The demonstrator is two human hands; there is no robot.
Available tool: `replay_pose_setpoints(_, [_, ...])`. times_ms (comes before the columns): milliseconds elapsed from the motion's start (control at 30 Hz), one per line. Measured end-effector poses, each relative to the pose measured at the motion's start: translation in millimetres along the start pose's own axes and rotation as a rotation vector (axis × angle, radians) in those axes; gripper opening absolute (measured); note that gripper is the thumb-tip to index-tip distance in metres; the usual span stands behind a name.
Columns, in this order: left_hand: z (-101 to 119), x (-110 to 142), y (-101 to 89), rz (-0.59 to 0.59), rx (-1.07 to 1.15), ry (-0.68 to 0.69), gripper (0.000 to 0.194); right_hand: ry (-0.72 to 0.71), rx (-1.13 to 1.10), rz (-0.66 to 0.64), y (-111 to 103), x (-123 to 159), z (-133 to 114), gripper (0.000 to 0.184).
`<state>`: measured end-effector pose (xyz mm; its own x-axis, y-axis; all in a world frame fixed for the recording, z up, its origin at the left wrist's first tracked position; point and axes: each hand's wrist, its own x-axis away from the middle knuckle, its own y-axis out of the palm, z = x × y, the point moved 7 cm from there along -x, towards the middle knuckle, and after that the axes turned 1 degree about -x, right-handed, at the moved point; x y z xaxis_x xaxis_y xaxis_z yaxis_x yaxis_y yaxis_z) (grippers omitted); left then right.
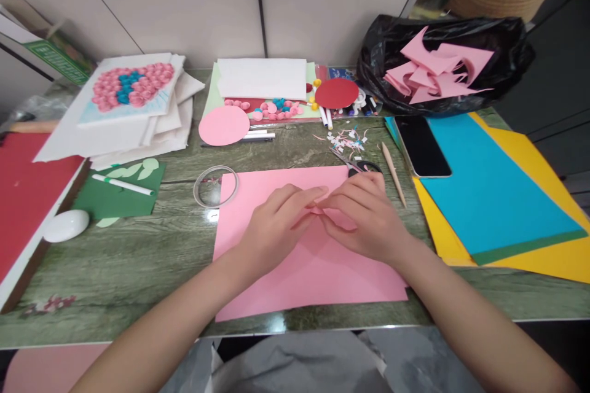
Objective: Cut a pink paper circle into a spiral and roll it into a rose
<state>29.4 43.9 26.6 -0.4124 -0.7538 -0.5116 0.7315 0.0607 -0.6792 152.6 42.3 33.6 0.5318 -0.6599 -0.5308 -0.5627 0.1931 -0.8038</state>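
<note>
Over a pink sheet of paper (276, 288), my left hand (279, 224) and my right hand (369, 212) come together with fingertips pinched. Between them is a small piece of pink paper (316, 210), mostly hidden by the fingers. Just behind my right hand lie scissors (366, 166), partly covered by it. A wooden stick with a tapered end (393, 173) rests to the right. At the pink sheet's far left corner lies a roll of tape (216, 186).
Paper bits (348, 140) and a pink paper oval (224, 125) lie behind. Right are a phone (423, 146), blue paper (498, 190) and a black bag (378, 67) of scraps. Left are a paper-rose picture (131, 89), green paper (133, 202) and a white rounded object (66, 225).
</note>
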Motion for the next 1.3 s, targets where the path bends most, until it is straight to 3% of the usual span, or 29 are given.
replay_pose_setpoints(167, [1,-2,-11.4,0.124,0.204,-0.046,0.04,-0.009,-0.027,0.142,-14,1,-1,0.016])
replay_pose_setpoints(433, [-10,1,-7.1,0.159,0.561,-0.25,0.036,0.018,-0.068,0.181,-19,1,-1,0.018])
replay_pose_setpoints(600, [-9,2,-8.9,0.218,0.563,-0.256,0.025,0.019,-0.039,0.161,-18,2,-2,0.017])
replay_pose_setpoints(867, [-2,-2,-14.7,0.235,0.457,-0.161,0.027,-0.065,-0.007,0.188,-21,2,-7,0.02])
replay_pose_setpoints(1300, [-10,-2,-9.7,0.209,0.579,-0.241,0.025,-0.117,0.071,0.209,-20,1,-11,0.018])
